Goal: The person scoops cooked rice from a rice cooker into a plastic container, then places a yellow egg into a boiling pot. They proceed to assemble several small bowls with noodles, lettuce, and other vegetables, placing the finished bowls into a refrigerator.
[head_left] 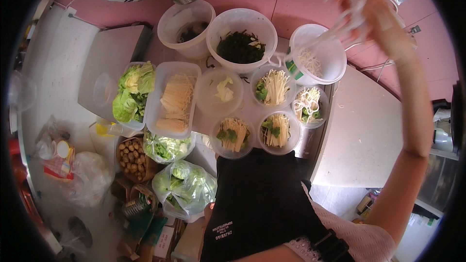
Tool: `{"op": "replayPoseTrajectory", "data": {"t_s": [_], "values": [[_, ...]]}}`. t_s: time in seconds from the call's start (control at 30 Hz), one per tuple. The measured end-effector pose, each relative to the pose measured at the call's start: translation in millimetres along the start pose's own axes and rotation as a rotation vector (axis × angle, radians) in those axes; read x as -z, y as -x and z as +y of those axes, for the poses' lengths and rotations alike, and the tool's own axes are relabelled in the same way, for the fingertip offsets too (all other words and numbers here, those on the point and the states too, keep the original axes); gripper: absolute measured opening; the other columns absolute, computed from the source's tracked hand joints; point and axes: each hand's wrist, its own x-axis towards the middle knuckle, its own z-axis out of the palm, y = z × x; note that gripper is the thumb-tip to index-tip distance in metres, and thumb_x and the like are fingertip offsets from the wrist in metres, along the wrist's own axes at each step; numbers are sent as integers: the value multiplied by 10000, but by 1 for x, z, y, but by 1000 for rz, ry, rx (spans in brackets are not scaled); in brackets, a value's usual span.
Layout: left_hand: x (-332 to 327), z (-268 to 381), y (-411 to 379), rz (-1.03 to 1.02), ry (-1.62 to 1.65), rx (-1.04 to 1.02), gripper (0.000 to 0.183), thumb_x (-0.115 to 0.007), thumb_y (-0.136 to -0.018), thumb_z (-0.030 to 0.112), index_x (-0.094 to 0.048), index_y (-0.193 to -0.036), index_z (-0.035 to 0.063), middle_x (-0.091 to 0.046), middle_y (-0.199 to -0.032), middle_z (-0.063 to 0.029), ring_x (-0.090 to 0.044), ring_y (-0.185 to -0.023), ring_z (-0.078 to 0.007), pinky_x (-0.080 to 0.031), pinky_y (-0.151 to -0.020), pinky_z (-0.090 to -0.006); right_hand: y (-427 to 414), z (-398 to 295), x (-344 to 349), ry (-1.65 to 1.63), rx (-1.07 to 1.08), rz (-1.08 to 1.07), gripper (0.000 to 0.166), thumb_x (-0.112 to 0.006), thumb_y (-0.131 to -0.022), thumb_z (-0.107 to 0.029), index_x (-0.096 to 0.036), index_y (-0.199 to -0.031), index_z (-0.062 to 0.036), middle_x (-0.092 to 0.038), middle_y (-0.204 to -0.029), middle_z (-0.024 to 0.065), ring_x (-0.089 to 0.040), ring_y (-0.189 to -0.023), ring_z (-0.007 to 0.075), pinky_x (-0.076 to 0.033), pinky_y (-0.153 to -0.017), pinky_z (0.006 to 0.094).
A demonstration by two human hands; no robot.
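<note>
My right hand (382,25), blurred, is raised at the upper right with white noodle-like strands (355,5) in its fingers. The strands trail down left across a white plastic bucket (336,58) holding more white strands (309,62). Below it, a round clear tub (322,118) contains enoki mushrooms, greens and white strands (307,103). Enoki and broccoli-like greens fill three similar tubs: one upper (275,87), one lower right (278,133), one lower left (233,136). Of my left hand, only a sliver (210,206) seems to show beside the black apron (255,196).
Buckets hold dark green strips (240,49) and dark pieces (191,31). Leafy greens (134,91), a bin of enoki (176,98) and a translucent lid or tub with a pale leaf (224,89) stand left. Bagged greens (185,189) and a box of brown mushrooms (133,158) lie below.
</note>
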Motion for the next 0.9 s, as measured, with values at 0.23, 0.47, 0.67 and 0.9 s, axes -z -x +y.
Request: {"op": "replayPoseTrajectory", "data": {"t_s": [0.23,0.47,0.67,0.9], "values": [[-8,-9,-25,16,39,-70,210,-639,-930,178,-672,-994,-19,-715,-861,-93,-665,-800,-139,-537,-728,-294,48,78,-198,-564,-577,-316,308,-549,-909,-11,-565,-1212,40,-638,-1127,178,-695,-808,216,-594,-672,297],[-2,-30,-11,36,222,68,195,-608,-942,113,-657,-1053,-39,-712,-931,-88,-654,-839,-130,-528,-771,-277,50,86,-225,40,-224,-405,228,-534,-953,-180,-671,-1052,-27,-679,-847,150,-685,-794,252,-523,-692,404],[1,-25,-11,-598,1378,255,161,-608,-913,52,-644,-1041,-39,-697,-973,-92,-647,-871,-145,-516,-793,-269,25,28,-122,-286,-187,-205,101,-568,-942,-45,-655,-975,-5,-695,-887,39,-665,-797,116,-522,-655,261],[0,24,-15,-27,225,-56,175,-617,-937,115,-640,-1036,-28,-701,-943,-87,-649,-848,-143,-519,-769,-269,5,24,-36,-218,95,110,175,-447,-974,-67,-605,-1046,-41,-616,-892,35,-609,-840,115,-497,-733,256]]}}
